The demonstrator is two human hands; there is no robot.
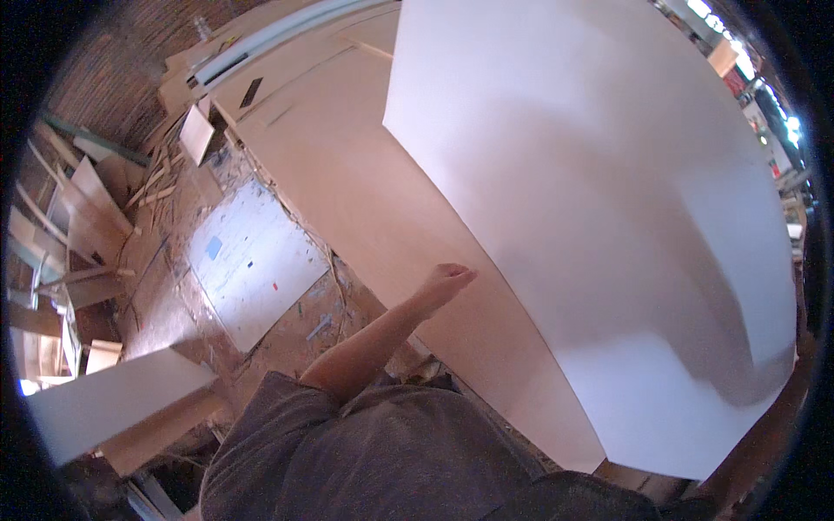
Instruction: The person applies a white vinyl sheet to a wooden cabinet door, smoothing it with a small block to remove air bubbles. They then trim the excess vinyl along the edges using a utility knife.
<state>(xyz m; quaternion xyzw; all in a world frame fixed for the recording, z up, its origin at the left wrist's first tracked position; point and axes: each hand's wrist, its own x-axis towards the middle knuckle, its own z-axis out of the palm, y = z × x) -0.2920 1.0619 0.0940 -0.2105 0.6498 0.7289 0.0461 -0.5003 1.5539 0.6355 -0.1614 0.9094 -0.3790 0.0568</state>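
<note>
A large white sheet [608, 191] fills the right side, lying or tilted over a stack of tan wooden boards [347, 182]; how it is held up cannot be told. My left hand [452, 273] is over the tan board, just left of the white sheet's edge and apart from it. Its fingers are curled in, and nothing shows in them. My right forearm [754, 438] reaches along the sheet's right edge at the lower right. The right hand's fingers are lost in the dark rim, so their grip on the sheet is unclear. A soft shadow crosses the sheet.
On the littered floor to the left lies a scuffed white panel [259, 265]. Wood offcuts [95, 208] lean at the far left, near a pale board [130, 391]. Behind the stack stands a brick wall [109, 74]. A long pale roll or tube [287, 33] lies at the back.
</note>
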